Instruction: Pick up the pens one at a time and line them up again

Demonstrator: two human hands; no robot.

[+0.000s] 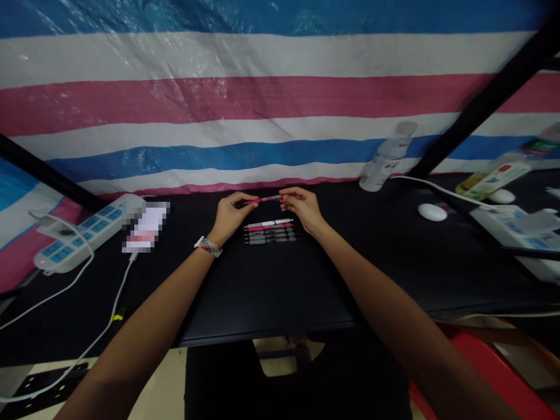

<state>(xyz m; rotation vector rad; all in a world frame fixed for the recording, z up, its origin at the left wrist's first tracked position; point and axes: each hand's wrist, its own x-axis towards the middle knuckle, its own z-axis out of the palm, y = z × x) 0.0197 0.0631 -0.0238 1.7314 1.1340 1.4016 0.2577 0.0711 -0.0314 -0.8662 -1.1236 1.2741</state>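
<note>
A red pen (pixel 270 199) lies level between my two hands near the back of the black table (pixel 262 291). My left hand (pixel 231 216), with a colourful band at the wrist, pinches its left end. At its right end, the fingers of my right hand (pixel 304 207) are closed on it. Just below, several pens lie side by side in a stack of rows: a white and grey pen (pixel 269 223) at the top, a red pen (pixel 266 227) under it, and grey pens (pixel 270 235) nearest me.
On the left are a power strip (pixel 87 230), a blurred phone (pixel 147 226) and white cables. To the right stand a clear bottle (pixel 387 157), a white oval object (pixel 432 212), a tilted bottle (pixel 503 175) and another power strip (pixel 520 233). Striped sheeting (pixel 262 96) hangs behind.
</note>
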